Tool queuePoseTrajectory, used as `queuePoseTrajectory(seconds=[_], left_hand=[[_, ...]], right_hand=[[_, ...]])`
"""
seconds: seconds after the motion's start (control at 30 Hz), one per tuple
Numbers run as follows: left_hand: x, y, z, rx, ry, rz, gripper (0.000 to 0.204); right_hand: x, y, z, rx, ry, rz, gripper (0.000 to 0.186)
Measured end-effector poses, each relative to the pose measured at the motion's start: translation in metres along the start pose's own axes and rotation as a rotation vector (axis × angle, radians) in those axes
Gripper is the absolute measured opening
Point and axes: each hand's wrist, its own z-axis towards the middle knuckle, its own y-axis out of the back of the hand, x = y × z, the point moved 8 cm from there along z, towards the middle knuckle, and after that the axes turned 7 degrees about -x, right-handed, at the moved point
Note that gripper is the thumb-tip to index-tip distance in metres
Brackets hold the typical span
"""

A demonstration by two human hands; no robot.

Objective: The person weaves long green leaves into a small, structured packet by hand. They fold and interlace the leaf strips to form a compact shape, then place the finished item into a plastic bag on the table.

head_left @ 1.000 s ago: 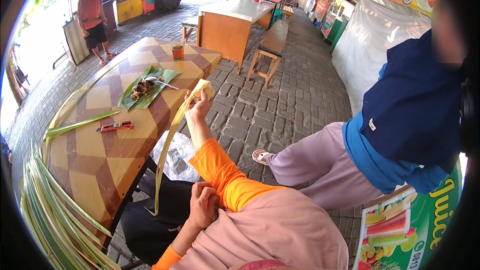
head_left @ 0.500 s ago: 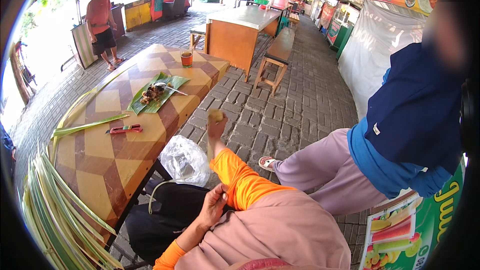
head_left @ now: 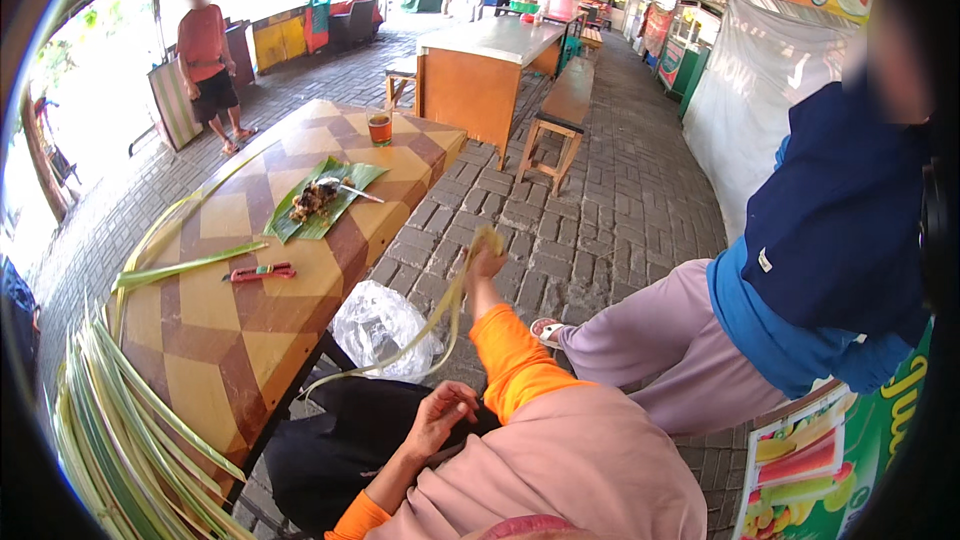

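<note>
From where I stand, the right hand (head_left: 486, 264) is stretched out beyond the right side of the table (head_left: 225, 325), above the paved floor, and it is closed around a pale folded leaf piece (head_left: 488, 238). This piece is blurred, so I cannot tell exactly which fingers pinch it. A long ribbon (head_left: 432, 324) trails from it, back toward the near right edge of the table. The left hand (head_left: 440, 417) is to the right of the table's near end, close to the body, with fingers loosely bent; I see nothing held in it. In my judgement, the work is partly done: the leaf piece seems to have a folded shape, but its ribbon is loose, neither tucked in nor cut short. Whether the folding itself is complete, I cannot say. Much material seems left, because a bundle of leaf strips (head_left: 125, 430) lies at the table's near left end, and on the table there is one green strip (head_left: 190, 264), with a red cutter (head_left: 262, 272) just beside it.
</note>
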Motion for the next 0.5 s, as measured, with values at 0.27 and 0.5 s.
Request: queuePoseTrajectory(seconds=[0.27,0.5], left_hand=[[0.096,0.135,0.022,-0.473,0.226,-0.315,0.018],[0.101,0.144,0.022,-0.555,0.237,-0.353,0.02]], right_hand=[[0.235,-0.104,0.012,0.395,0.166,0.199,0.028],[0.295,-0.106,0.005,0.515,-0.092,0.256,0.031]])
